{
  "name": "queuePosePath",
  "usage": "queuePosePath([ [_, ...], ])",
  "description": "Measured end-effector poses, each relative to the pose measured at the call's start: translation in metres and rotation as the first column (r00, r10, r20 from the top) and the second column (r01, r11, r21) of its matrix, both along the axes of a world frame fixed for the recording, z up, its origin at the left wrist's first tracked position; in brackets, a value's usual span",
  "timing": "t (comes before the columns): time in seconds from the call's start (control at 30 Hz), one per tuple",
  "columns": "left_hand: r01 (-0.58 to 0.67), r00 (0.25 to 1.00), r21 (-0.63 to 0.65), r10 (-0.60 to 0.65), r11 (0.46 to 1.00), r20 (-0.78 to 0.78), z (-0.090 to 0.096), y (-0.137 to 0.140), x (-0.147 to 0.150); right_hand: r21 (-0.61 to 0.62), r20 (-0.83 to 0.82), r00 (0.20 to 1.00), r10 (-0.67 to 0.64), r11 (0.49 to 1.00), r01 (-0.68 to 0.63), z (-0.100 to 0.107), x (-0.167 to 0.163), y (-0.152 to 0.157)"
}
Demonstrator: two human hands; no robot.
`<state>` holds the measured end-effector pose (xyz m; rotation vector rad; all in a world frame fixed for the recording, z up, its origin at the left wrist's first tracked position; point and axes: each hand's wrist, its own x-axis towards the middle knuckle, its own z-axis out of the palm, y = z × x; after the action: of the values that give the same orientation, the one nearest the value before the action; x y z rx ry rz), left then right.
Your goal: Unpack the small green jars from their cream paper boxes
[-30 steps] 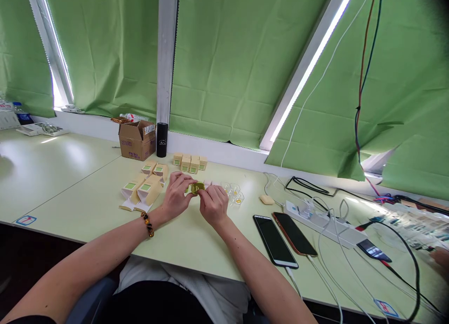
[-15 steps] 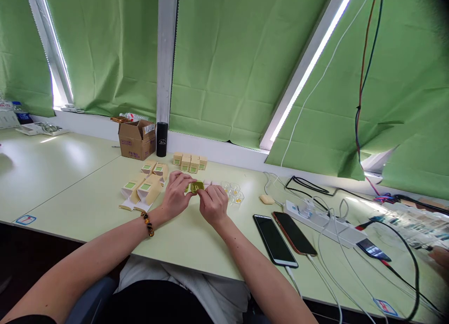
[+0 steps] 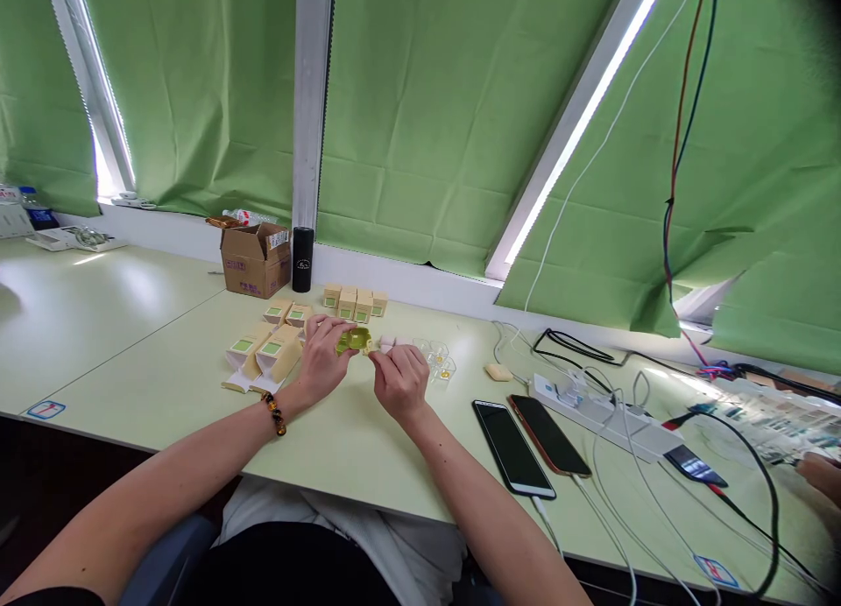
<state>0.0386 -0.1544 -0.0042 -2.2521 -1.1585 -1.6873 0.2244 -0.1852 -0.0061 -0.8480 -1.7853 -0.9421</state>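
Here — pale table, green blinds.

Yellow-green piece: one end covered by the left hand; fine detail too small to tell. Pale bit, next to the right hand: too small to identify. Pink pieces: partly behind the right hand. Clear pots: some partly covered, same hand. Black cylinder: lettering illegible. Co-worker's hand: cut off, right edge. Packets: blurred. White box: cut off, left edge.
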Motion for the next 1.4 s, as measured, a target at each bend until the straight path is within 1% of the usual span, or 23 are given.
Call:
queuePosePath([
  [0.1, -0.025, 0.999, -0.031, 0.026, 0.999, 0.048, 0.001, 0.003, -0.001, -0.066, -0.046, 0.999, -0.016, 0.998, 0.013, -0.001, 0.006, 0.004],
  [0.2, -0.052, 0.991, -0.084, 0.062, 0.995, 0.118, 0.001, 0.008, -0.003, -0.197, -0.119, 0.989, -0.083, 0.979, 0.059, -0.006, 0.01, 0.013],
  [0.23, -0.055, 0.988, -0.102, 0.068, 0.993, 0.138, 0.001, 0.01, -0.004, -0.255, -0.125, 0.986, -0.111, 0.964, 0.076, -0.008, 0.011, 0.018],
  [0.3, -0.049, 0.984, -0.129, 0.07, 0.99, 0.164, 0.001, 0.013, -0.005, -0.378, -0.084, 0.986, -0.142, 0.92, 0.1, -0.012, 0.009, 0.028],
  [0.37, -0.04, 0.982, -0.154, 0.068, 0.987, 0.176, 0.0, 0.015, -0.006, -0.481, -0.014, 0.987, -0.158, 0.867, 0.131, -0.014, 0.005, 0.04],
  [0.43, -0.04, 0.98, -0.186, 0.075, 0.982, 0.187, 0.001, 0.016, -0.006, -0.557, 0.056, 0.982, -0.181, 0.81, 0.181, -0.015, 0.0, 0.052],
  [0.5, -0.044, 0.976, -0.215, 0.088, 0.976, 0.198, 0.001, 0.016, -0.005, -0.606, 0.122, 0.972, -0.2, 0.761, 0.233, -0.014, -0.005, 0.063],
  [0.57, -0.042, 0.974, -0.231, 0.092, 0.972, 0.207, 0.002, 0.015, -0.004, -0.633, 0.174, 0.964, -0.203, 0.726, 0.268, -0.014, -0.011, 0.072],
  [0.73, -0.028, 0.972, -0.207, 0.075, 0.978, 0.221, 0.002, 0.015, -0.003, -0.666, 0.208, 0.951, -0.23, 0.678, 0.31, -0.02, -0.023, 0.081],
  [0.8, -0.023, 0.97, -0.199, 0.07, 0.98, 0.234, 0.002, 0.014, -0.004, -0.675, 0.203, 0.952, -0.229, 0.671, 0.305, -0.022, -0.025, 0.08],
  [0.87, -0.002, 0.966, -0.212, 0.057, 0.977, 0.251, 0.002, 0.014, -0.004, -0.674, 0.172, 0.959, -0.226, 0.683, 0.282, -0.02, -0.024, 0.076],
  [0.93, 0.032, 0.96, -0.235, 0.036, 0.972, 0.277, 0.003, 0.014, -0.003, -0.646, 0.108, 0.968, -0.225, 0.724, 0.24, -0.015, -0.019, 0.068],
  [1.0, 0.074, 0.948, -0.246, 0.008, 0.966, 0.318, 0.003, 0.014, -0.003, -0.591, 0.03, 0.976, -0.215, 0.784, 0.191, -0.008, -0.013, 0.057],
  [1.03, 0.1, 0.938, -0.252, -0.007, 0.963, 0.347, 0.003, 0.013, -0.002, -0.567, -0.003, 0.978, -0.21, 0.805, 0.172, -0.006, -0.009, 0.05],
  [1.07, 0.135, 0.924, -0.264, -0.025, 0.955, 0.382, 0.004, 0.013, -0.001, -0.559, -0.025, 0.978, -0.208, 0.814, 0.159, -0.006, -0.006, 0.042],
  [1.1, 0.182, 0.904, -0.285, -0.046, 0.941, 0.425, 0.004, 0.012, -0.001, -0.575, -0.032, 0.978, -0.206, 0.804, 0.15, -0.007, -0.003, 0.034],
  [1.13, 0.243, 0.877, -0.311, -0.07, 0.919, 0.476, 0.005, 0.011, 0.0, -0.611, -0.032, 0.977, -0.212, 0.777, 0.149, -0.009, -0.001, 0.026],
  [1.2, 0.397, 0.798, -0.354, -0.128, 0.847, 0.588, 0.007, 0.009, 0.002, -0.709, 0.0, 0.976, -0.216, 0.688, 0.152, -0.017, 0.0, 0.012],
  [1.23, 0.48, 0.748, -0.364, -0.155, 0.798, 0.645, 0.008, 0.008, 0.003, -0.753, 0.019, 0.977, -0.214, 0.64, 0.155, -0.021, -0.001, 0.006],
  [1.27, 0.559, 0.692, -0.366, -0.175, 0.744, 0.701, 0.009, 0.007, 0.004, -0.792, 0.043, 0.984, -0.175, 0.594, 0.14, -0.024, -0.002, 0.002],
  [1.3, 0.633, 0.63, -0.361, -0.185, 0.685, 0.754, 0.009, 0.007, 0.005, -0.816, 0.045, 0.988, -0.147, 0.565, 0.122, -0.026, -0.003, 0.0],
  [1.4, 0.816, 0.456, -0.331, -0.175, 0.474, 0.872, 0.01, 0.006, 0.007, -0.85, 0.046, 0.995, -0.086, 0.52, 0.084, -0.026, -0.005, -0.003],
])
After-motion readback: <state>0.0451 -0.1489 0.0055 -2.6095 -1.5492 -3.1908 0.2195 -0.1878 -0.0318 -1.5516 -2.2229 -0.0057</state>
